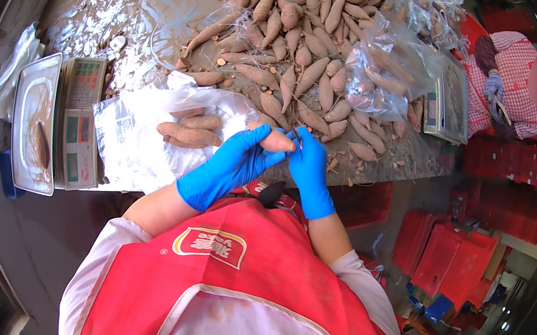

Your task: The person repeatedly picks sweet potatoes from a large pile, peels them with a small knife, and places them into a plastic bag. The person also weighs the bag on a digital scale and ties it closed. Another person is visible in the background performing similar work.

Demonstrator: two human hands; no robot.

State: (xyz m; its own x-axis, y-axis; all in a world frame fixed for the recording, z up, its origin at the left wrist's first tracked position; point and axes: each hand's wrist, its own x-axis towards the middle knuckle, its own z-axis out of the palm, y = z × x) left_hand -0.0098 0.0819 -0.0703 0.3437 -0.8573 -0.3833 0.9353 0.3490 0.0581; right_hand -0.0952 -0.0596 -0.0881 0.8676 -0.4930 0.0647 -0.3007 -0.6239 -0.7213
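My left hand (235,166), in a blue glove, grips a sweet potato (277,140) whose tip points right. My right hand (308,165), gloved the same way, is at that tip and pinches a small dark tool (296,134), possibly a knife; its blade is mostly hidden. Left of my hands lies a clear plastic bag (143,151) with a printed code on it. Several sweet potatoes (189,134) rest in or on this bag. A large heap of sweet potatoes (310,46) spreads over the table just beyond my hands.
A scale (78,122) with a metal pan (27,161) stands at left; one sweet potato lies in the pan. Filled plastic bags (388,66) and another scale (450,100) are at right, near a person in a checked garment (520,73). Red crates (455,258) stack beyond the table edge.
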